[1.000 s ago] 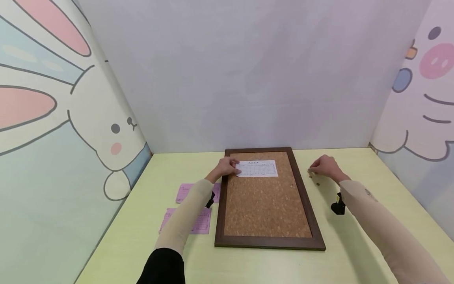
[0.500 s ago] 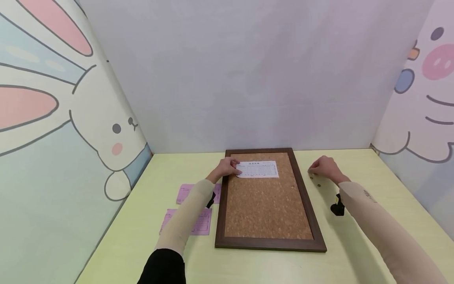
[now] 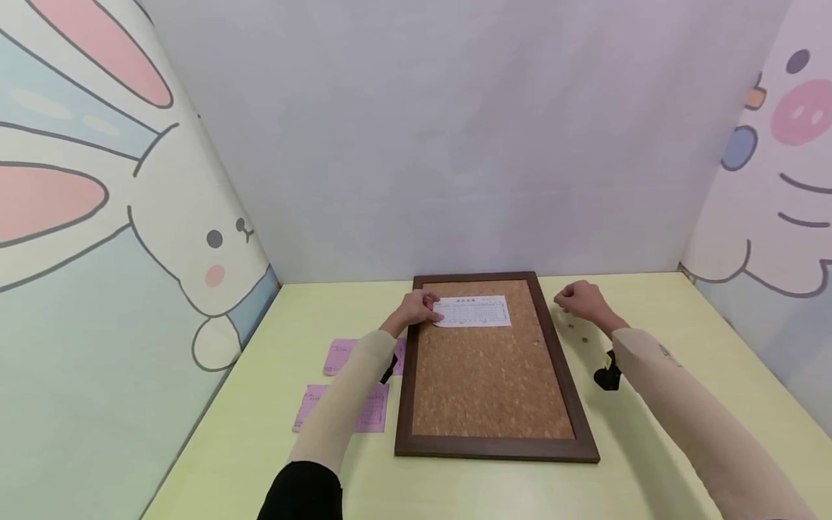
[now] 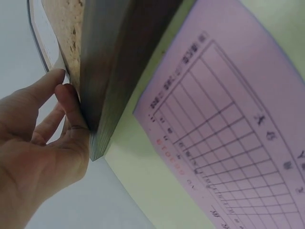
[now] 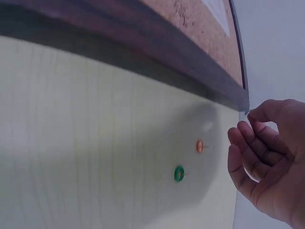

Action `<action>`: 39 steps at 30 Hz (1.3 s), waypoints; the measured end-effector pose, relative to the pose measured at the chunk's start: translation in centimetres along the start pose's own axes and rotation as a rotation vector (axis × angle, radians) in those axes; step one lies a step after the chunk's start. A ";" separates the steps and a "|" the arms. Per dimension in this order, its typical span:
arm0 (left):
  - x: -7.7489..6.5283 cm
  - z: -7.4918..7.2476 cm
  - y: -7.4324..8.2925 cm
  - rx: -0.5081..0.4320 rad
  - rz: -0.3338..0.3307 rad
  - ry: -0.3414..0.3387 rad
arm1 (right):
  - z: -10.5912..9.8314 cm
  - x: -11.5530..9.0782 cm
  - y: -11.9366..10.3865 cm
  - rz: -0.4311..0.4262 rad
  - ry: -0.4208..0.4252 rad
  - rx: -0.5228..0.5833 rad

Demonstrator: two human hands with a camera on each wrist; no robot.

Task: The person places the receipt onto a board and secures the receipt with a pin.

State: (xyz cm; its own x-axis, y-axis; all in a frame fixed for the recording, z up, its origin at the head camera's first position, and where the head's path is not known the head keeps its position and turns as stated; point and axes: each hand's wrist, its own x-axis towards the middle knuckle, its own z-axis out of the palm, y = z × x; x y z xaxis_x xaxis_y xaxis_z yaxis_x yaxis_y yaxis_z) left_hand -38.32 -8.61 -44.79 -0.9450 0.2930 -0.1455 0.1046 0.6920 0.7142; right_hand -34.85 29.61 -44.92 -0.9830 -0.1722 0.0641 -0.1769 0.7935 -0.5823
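Note:
A white printed form (image 3: 473,311) lies across the upper part of a cork board (image 3: 494,383) with a dark brown frame. My left hand (image 3: 417,308) reaches over the frame's left side and pinches the form's left end, which lifts slightly in the left wrist view. Off the board's right side, my right hand (image 3: 583,299) is raised over the table. Its thumb and fingertip pinch a thumbtack (image 5: 247,112), of which only a small bluish bit shows. Below that hand, an orange thumbtack (image 5: 199,146) and a green thumbtack (image 5: 179,173) lie on the table.
Left of the board lie pink printed forms, one farther back (image 3: 339,355) and one nearer (image 3: 372,410), both partly behind the left sleeve. The pale yellow table (image 3: 494,487) meets a grey back wall (image 3: 416,144) and side walls with cartoon animals.
My right hand has risen off the table and shifted left, closer to the board's frame, with the thumbtack in its fingertips. The left hand stays on the white form.

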 end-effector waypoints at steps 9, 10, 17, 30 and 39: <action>-0.7 -0.9 -0.6 0.068 0.002 -0.034 | 3.0 0.1 -5.7 0.015 -0.284 0.173; -0.7 -1.1 -0.5 0.073 0.001 -0.033 | 3.3 0.2 -6.4 0.010 -0.328 0.177; 0.1 -1.8 -0.4 0.088 -0.015 -0.014 | 5.2 0.2 -8.7 -0.020 -0.392 0.151; -0.1 0.2 0.2 0.107 -0.026 -0.023 | 6.3 -0.7 -8.1 0.093 -0.341 0.070; -0.2 0.3 1.1 0.144 -0.010 0.021 | 4.5 0.5 -8.8 0.183 -0.358 0.018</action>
State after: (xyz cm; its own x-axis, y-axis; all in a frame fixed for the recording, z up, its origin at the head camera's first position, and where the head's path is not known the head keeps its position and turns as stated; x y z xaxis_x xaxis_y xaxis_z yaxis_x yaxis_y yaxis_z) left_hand -37.89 -7.67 -44.20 -0.9524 0.2727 -0.1365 0.1372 0.7829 0.6068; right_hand -33.62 19.97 -43.40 -0.9181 -0.2240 -0.3269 0.0037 0.8201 -0.5722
